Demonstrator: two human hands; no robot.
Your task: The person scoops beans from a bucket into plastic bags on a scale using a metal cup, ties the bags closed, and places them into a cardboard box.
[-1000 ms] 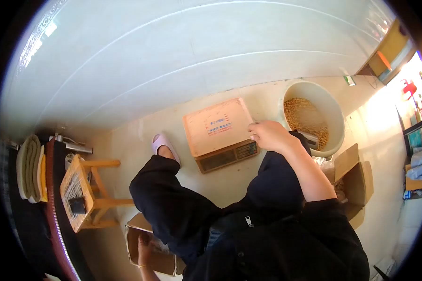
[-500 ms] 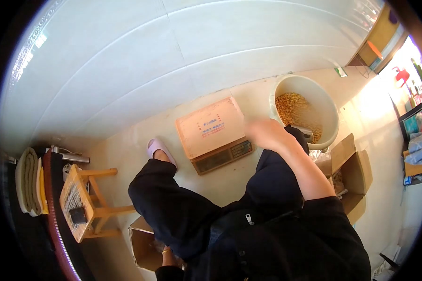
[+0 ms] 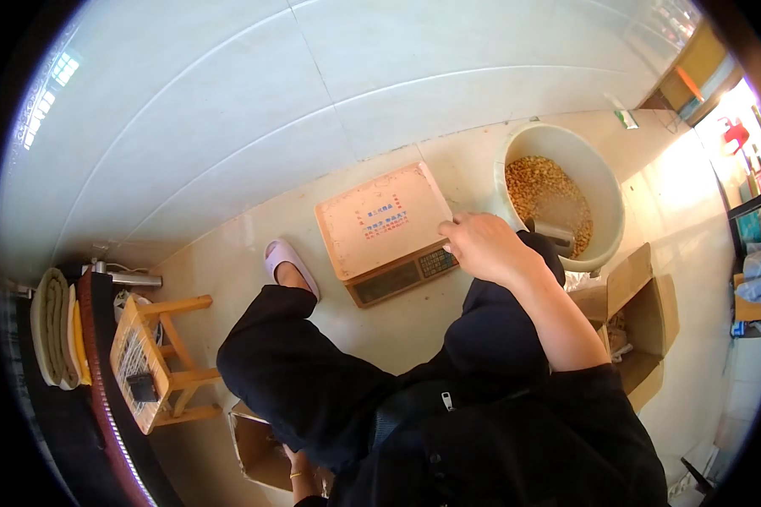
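The person has knees apart, with the left hand [image 3: 298,461] down at the mouth of a brown carton [image 3: 247,439] beside the left trouser leg [image 3: 292,376]. The right hand [image 3: 490,247] hangs past the right knee [image 3: 516,308], by the near right corner of a scale [image 3: 389,224]. The step in hand looks to be a reach into the carton, with the right hand apparently only waiting. As a judgement, drawing the left hand out calls for steering it clear of the carton's wall and of the thigh crowding the opening.

The left fingers are mostly hidden by cloth and shadow, so whether they are spread or pinching something cannot be told. On the right hand, thumb and forefinger point at the scale's edge with their tips near each other, the other fingers curled under; whether they grip the edge or merely lie beside it is unclear.

The scale sits on the floor ahead, between a pink slipper [image 3: 292,260] and a pale bucket [image 3: 609,211] of tan, nut-like pieces [image 3: 539,188] with a metal scoop [image 3: 555,234] in it.

A second earlier, the left hand shows plainly over the carton; now it is nearer the thigh and partly covered. The right hand, blurred half a second ago, is sharp and stays beside the scale.
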